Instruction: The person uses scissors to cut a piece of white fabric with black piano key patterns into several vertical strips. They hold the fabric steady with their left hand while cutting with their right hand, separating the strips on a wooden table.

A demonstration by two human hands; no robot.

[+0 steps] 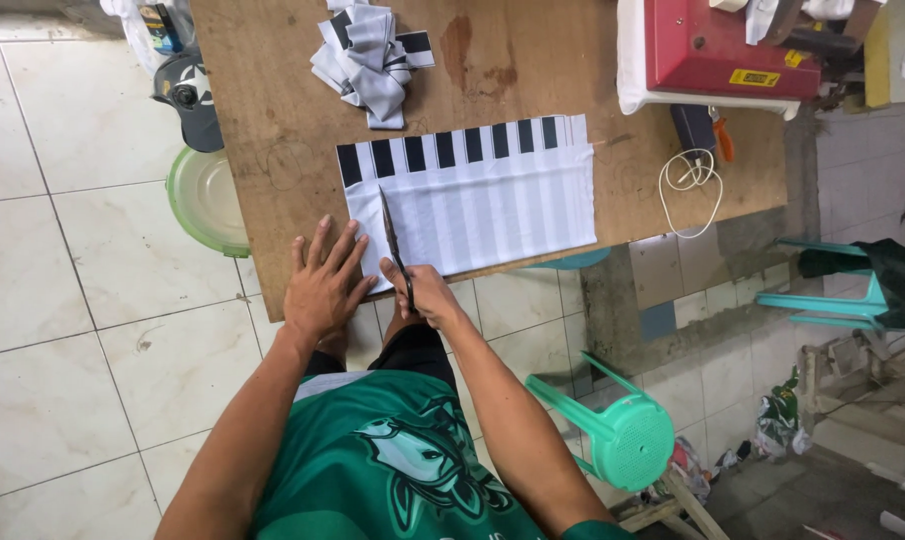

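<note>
Scissors point(395, 248) sit at the centre of the frame, blades laid into the lower left edge of a white cloth with black bars point(478, 195) on the wooden surface point(273, 120). The right hand point(423, 292) has its fingers curled shut around the scissor handles. Just beside it, the left hand point(321, 285) lies flat, fingers spread, touching the cloth's corner. Cut strips point(368, 55) lie heaped at upper centre.

Plywood table point(273, 120) — striped fabric point(473, 200), perhaps cord point(691, 190)
</note>
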